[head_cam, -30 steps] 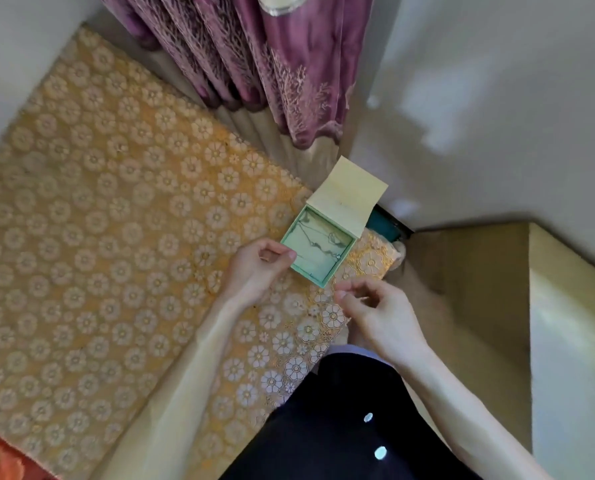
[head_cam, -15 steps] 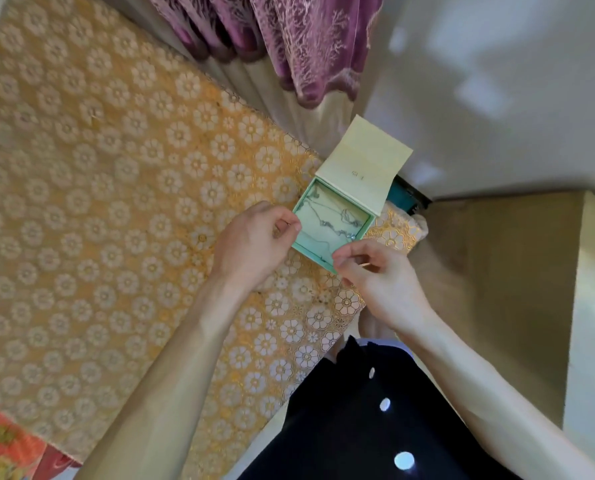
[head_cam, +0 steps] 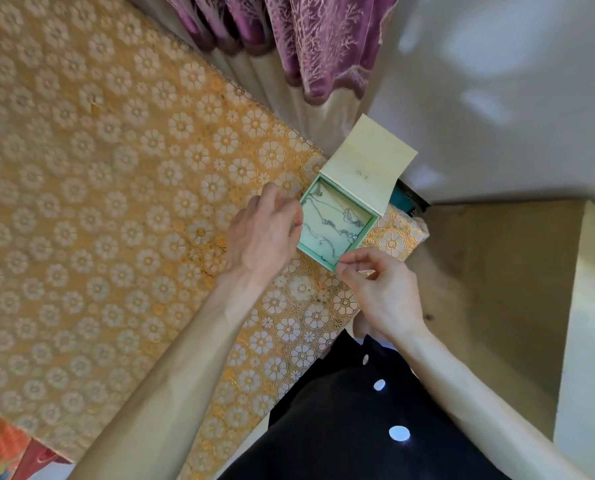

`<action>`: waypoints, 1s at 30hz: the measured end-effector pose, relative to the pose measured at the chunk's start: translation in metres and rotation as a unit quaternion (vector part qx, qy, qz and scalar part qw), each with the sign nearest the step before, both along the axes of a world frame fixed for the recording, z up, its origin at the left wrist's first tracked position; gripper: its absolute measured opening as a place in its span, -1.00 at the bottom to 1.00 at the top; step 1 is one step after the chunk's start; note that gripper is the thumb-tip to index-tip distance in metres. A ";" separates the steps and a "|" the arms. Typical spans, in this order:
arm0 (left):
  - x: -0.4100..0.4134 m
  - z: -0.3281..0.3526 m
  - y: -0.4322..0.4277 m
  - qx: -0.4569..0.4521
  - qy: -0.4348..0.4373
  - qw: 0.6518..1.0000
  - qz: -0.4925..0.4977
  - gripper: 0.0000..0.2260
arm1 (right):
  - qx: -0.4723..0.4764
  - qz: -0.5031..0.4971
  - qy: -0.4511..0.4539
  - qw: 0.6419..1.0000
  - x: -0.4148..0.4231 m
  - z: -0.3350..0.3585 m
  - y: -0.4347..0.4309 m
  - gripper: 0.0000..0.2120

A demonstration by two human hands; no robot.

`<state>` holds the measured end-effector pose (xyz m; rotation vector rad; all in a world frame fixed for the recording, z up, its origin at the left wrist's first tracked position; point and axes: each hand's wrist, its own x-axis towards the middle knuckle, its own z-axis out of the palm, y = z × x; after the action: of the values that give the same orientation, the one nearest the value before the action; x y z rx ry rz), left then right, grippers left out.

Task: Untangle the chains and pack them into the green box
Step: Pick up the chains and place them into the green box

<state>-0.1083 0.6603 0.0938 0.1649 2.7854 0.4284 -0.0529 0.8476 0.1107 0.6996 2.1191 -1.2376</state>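
Packing is being finished: the chains (head_cam: 337,223) are lying inside the green box (head_cam: 315,256). A chain end is seemingly being pinched in the fingers of the right hand (head_cam: 382,289) at the near corner. What the left hand (head_cam: 261,233) is gripping cannot be told. Tucking in is being called for next.

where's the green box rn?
Head view, right of centre: the green box sits open on the right-hand corner of the floral cloth, between the left hand at its left edge and the right hand at its near corner.
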 end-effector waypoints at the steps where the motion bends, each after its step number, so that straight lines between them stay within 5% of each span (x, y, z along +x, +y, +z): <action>1: 0.000 0.000 0.002 0.000 0.005 1.000 0.011 -0.84 | 0.001 -0.004 -0.001 1.000 0.001 0.000 -0.001 -0.95; 6: -0.003 -0.012 0.005 0.018 -0.052 0.995 0.082 -0.62 | -0.004 -0.016 -0.002 1.000 0.000 0.000 -0.003 -0.95; 14: -0.007 -0.017 0.003 0.022 -0.080 0.991 0.106 -0.76 | -0.013 -0.001 0.013 1.000 -0.007 -0.004 -0.016 -0.98; 19: -0.006 -0.013 0.003 0.017 -0.090 0.991 0.099 -0.75 | 0.077 0.100 0.055 0.990 -0.006 -0.009 -0.024 -0.90; 23: -0.008 -0.011 0.003 0.016 -0.100 0.990 0.099 -0.71 | 0.183 0.217 0.144 0.948 -0.001 -0.012 -0.024 -0.85; 30: -0.008 -0.010 0.006 0.015 -0.145 0.984 0.100 -0.56 | 0.230 0.267 0.158 0.922 -0.005 -0.011 -0.021 -0.82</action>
<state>-0.1160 0.6660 0.0834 -0.1607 2.5176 0.4995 -0.0579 0.8267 0.0995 0.0654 2.6631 -0.5837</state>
